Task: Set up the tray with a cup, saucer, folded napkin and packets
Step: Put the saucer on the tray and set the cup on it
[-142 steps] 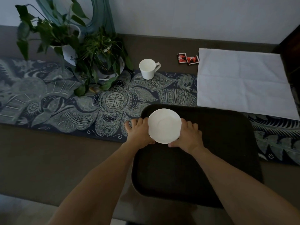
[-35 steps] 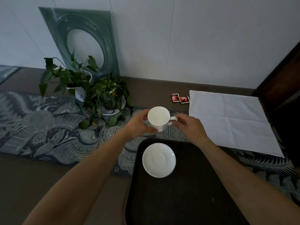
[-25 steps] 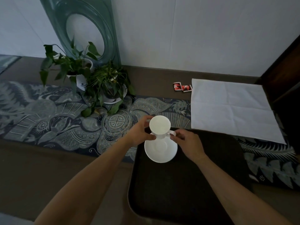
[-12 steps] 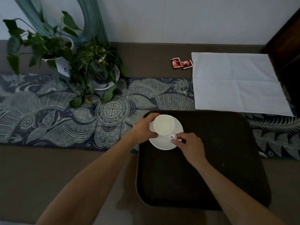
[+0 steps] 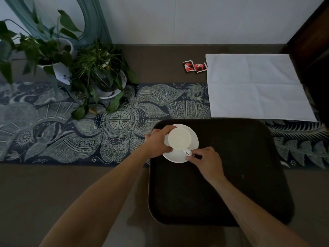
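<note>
My cup point(image 5: 179, 139) sits on the saucer point(image 5: 193, 138) in the tray's point(image 5: 222, 175) far-left corner; napkin point(image 5: 254, 86) lies beyond, packets point(image 5: 195, 66) to its left, plants point(image 5: 74, 63) far left.

The cup point(image 5: 179, 139) wall's left side is covered by the left hand point(image 5: 157, 140), its handle is largely hidden under the right hand point(image 5: 206, 160), the packets point(image 5: 195, 66) are printed too small to be read, and the far-left plant point(image 5: 35, 49) is apparently cut by the edge.
</note>
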Demonstrator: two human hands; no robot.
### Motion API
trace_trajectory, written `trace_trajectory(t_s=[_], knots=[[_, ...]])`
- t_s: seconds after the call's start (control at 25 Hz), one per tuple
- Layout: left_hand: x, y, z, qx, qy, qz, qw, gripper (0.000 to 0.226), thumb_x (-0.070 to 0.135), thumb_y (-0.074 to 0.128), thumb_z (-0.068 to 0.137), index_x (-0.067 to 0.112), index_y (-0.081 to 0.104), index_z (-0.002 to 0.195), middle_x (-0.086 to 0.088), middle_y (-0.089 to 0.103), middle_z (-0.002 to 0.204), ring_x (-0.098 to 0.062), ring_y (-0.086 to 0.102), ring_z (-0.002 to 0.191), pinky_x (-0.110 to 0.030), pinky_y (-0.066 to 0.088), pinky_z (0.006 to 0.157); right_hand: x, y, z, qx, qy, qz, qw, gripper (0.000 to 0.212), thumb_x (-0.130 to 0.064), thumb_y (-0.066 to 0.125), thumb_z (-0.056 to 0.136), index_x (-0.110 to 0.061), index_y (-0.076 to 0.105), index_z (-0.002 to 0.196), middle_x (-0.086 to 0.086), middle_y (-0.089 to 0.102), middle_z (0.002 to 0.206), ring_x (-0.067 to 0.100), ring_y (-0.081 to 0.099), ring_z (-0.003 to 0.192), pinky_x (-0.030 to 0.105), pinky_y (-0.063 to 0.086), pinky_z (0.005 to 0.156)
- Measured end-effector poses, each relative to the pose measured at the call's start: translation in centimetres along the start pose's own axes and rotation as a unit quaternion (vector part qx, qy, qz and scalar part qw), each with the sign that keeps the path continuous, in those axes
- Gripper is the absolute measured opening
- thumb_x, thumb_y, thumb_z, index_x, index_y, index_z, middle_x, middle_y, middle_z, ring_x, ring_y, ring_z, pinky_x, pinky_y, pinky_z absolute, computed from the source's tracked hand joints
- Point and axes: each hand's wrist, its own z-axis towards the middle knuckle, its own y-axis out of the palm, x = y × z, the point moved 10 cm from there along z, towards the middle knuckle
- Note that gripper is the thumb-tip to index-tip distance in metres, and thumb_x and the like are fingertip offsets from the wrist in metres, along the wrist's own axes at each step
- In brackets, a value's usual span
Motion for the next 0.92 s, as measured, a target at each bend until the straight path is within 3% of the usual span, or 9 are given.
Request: trace_trajectory(t_s=[0.32, 0.52, 0.64, 0.8, 0.92], knots=[[-0.3, 0.5, 0.6, -0.004, -0.021, 0.030, 0.999, 0.080, 0.024, 0.071, 0.074, 0.036, 0.030, 0.141, -0.002, 0.052, 0.132, -0.027, 0.030, 0.131, -0.051, 0.019, 0.104, -0.7, -0.2, -0.3, 0.000, -0.016, 0.009, 1.000, 0.029, -0.042, 0.070, 0.083, -0.032, 0.068, 0.110, -0.008, 0.062, 0.099, 0.003, 0.051, 0.092, 0.025, 0.043, 0.077], [-0.3, 0.4, 0.7, -0.011, -0.043, 0.030, 0.999, 0.078, 0.013, 0.072, 0.076, 0.019, 0.034, 0.144, -0.010, 0.054, 0.135, -0.032, 0.044, 0.127, -0.046, 0.037, 0.104, -1.3, -0.1, -0.7, -0.048, -0.023, 0.011, 0.999, 0.033, -0.040, 0.070, 0.084, -0.031, 0.065, 0.115, -0.010, 0.066, 0.105, 0.008, 0.057, 0.100, 0.030, 0.048, 0.087], [-0.1, 0.0, 0.4, -0.039, -0.052, 0.072, 0.995, 0.073, 0.011, 0.069, 0.079, 0.016, 0.037, 0.144, -0.012, 0.052, 0.139, -0.032, 0.046, 0.126, -0.041, 0.038, 0.102, -1.5, -0.9, -1.1, -0.076, -0.018, 0.010, 0.997, 0.041, -0.037, 0.070, 0.084, -0.029, 0.061, 0.123, -0.009, 0.067, 0.113, 0.008, 0.059, 0.104, 0.030, 0.049, 0.090], [-0.1, -1.3, 0.0, -0.072, -0.083, 0.132, 0.985, 0.063, 0.021, 0.068, 0.085, 0.015, 0.043, 0.142, -0.010, 0.049, 0.141, -0.029, 0.045, 0.129, -0.039, 0.038, 0.107, -0.5, -4.1, -1.2, -0.070, 0.012, -0.067, 0.995, 0.038, -0.038, 0.060, 0.092, -0.027, 0.058, 0.128, -0.005, 0.066, 0.115, 0.009, 0.062, 0.101, 0.032, 0.051, 0.089], [0.6, -3.2, -0.1, -0.076, -0.092, 0.174, 0.978, 0.053, 0.027, 0.067, 0.086, 0.012, 0.053, 0.135, -0.011, 0.054, 0.135, -0.028, 0.051, 0.122, -0.036, 0.043, 0.099, 0.6, -6.6, -0.9, -0.101, 0.025, -0.150, 0.983, 0.036, -0.038, 0.054, 0.094, -0.025, 0.058, 0.128, -0.002, 0.064, 0.122, 0.014, 0.060, 0.108, 0.036, 0.049, 0.095]])
